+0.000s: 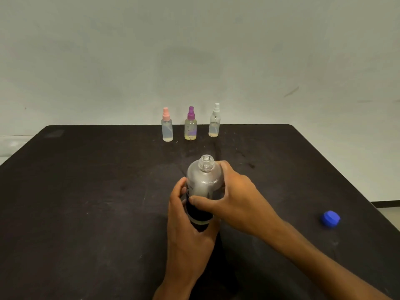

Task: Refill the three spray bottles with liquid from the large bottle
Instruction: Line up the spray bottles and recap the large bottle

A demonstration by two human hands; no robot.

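Observation:
The large clear bottle [204, 187] stands upright in the middle of the black table [86, 202], its mouth uncapped and a dark label round its lower half. My left hand [186, 226] wraps its lower left side. My right hand [229, 195] grips it from the right, thumb across the front. Three small spray bottles stand in a row at the table's far edge: one with a pink top [167, 124], one with a purple top [190, 124] and one with a white top [214, 120]. Each holds a little liquid.
A blue cap [330, 219] lies on the table at the right, near the edge. A pale wall rises behind the table. The table's right edge runs diagonally close to the cap.

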